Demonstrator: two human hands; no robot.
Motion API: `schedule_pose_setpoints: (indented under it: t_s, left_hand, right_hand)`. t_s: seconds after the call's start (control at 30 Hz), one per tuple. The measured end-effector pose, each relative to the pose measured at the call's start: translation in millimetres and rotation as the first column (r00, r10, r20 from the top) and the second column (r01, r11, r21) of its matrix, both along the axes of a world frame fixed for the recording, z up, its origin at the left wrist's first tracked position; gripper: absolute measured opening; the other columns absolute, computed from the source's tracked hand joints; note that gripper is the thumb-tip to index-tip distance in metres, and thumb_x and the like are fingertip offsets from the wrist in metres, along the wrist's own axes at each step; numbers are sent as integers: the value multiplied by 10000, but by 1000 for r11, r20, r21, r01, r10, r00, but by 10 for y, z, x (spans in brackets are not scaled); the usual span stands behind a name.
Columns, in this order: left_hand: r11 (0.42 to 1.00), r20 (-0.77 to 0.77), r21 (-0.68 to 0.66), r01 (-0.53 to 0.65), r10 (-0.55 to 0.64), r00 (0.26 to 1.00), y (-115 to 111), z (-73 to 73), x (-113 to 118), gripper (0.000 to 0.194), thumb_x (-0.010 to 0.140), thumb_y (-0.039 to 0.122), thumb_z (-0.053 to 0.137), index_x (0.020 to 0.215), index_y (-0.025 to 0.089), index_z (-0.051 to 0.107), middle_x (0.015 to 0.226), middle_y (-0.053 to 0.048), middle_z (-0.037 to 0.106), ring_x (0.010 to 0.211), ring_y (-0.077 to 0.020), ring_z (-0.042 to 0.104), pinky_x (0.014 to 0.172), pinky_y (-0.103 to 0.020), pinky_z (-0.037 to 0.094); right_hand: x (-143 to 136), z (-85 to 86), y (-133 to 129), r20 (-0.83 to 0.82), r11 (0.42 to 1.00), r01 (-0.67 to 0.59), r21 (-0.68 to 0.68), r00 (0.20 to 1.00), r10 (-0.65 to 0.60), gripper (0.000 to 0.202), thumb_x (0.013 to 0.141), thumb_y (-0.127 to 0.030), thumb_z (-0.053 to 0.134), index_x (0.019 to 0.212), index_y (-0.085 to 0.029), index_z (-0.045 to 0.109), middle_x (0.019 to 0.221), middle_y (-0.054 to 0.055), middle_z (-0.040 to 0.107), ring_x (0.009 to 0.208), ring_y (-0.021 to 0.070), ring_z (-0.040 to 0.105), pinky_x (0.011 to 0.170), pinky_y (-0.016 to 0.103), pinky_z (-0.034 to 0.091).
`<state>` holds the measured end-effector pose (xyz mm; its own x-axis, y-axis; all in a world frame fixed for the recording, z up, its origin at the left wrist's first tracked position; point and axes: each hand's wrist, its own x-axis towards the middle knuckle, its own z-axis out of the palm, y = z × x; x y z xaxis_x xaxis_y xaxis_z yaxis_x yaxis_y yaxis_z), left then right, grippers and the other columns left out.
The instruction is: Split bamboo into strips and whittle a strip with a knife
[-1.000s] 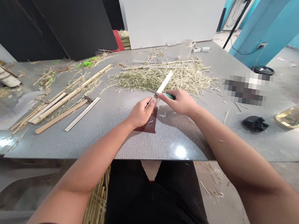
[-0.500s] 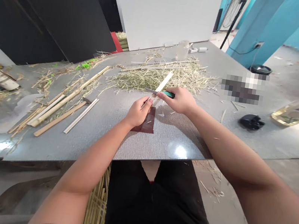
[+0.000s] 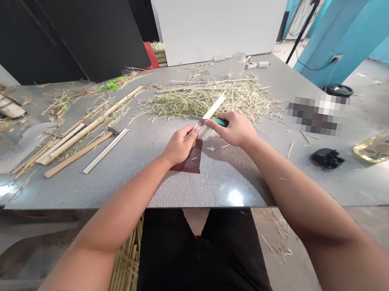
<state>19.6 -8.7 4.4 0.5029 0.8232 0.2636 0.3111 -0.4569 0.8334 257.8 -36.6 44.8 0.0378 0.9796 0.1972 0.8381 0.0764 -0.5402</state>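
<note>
My left hand [image 3: 181,144] is closed on the lower end of a pale flat strip [image 3: 215,106], which slants up and away over the shavings. My right hand [image 3: 236,128] grips the green handle of a knife [image 3: 220,122]; its blade points left and lies across the strip just above my left fingers. Beneath my left hand a dark red-brown sheet [image 3: 194,163] lies on the grey table [image 3: 209,192]. A heap of pale green shavings [image 3: 175,102] spreads behind both hands.
Long poles and strips [image 3: 89,130] and a hammer [image 3: 78,154] lie at the left. A clear cup [image 3: 237,65] stands at the back. On the right are a black object [image 3: 327,158] and a large clear bottle [image 3: 383,141].
</note>
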Motion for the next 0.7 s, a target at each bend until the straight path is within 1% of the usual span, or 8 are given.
schedule_pose_setpoints:
  t_s: [0.1,0.2,0.33,0.43,0.53,0.6,0.7]
  left_hand:
    - [993,47,-116,-4,10,999,-10,19,-2,579,1070,749,500,876,204,510,693,19,485,600,-76,429,590,-263,338]
    - [992,23,-124,-20,23,999,-13,30,-6,575,1067,741,515,868,202,520,706,10,506,618,-83,440,609,-270,345]
    - [994,-51,-107,-21,15,999,-26,41,-15,553,1087,717,479,887,204,530,730,0,518,652,-97,445,649,-274,346]
    - [997,-184,-78,-26,12,983,-61,79,-28,508,1108,682,436,949,215,557,789,-16,584,705,-118,493,694,-281,346]
    - [998,-383,-44,-34,15,924,-102,131,-41,460,1121,640,411,995,229,575,868,-39,672,760,-150,548,726,-301,338]
    - [999,-493,-8,-33,25,870,-117,156,-48,429,1123,602,418,977,230,574,885,-48,693,759,-162,543,725,-316,319]
    - [999,-577,46,-16,40,816,-125,163,-56,405,1118,557,443,927,223,571,870,-64,694,718,-164,500,718,-331,297]
  right_hand:
    - [15,-12,12,3,1000,-4,-7,1000,4,839,977,-966,501,816,-146,574,737,65,561,703,95,406,727,315,244]
    - [33,-34,33,9,999,-25,-21,1000,25,874,968,-993,470,774,-142,523,706,62,539,667,87,386,710,328,253]
    - [49,-68,61,-5,997,-36,-65,999,36,910,928,-1040,463,770,-144,504,709,65,542,670,91,394,702,333,257]
    - [57,-105,84,-4,994,-41,-105,999,41,923,907,-1055,466,772,-143,505,717,68,541,682,94,405,712,332,256]
    - [66,-152,111,13,984,-56,-167,998,59,899,912,-1032,488,786,-143,541,729,72,552,697,100,427,731,327,260]
    - [72,-180,128,38,972,-66,-224,996,76,871,923,-1003,511,787,-143,547,737,72,568,704,103,441,740,324,268]
    - [83,-205,149,70,954,-83,-289,992,107,858,919,-993,531,782,-146,556,759,74,603,711,111,463,746,328,284]
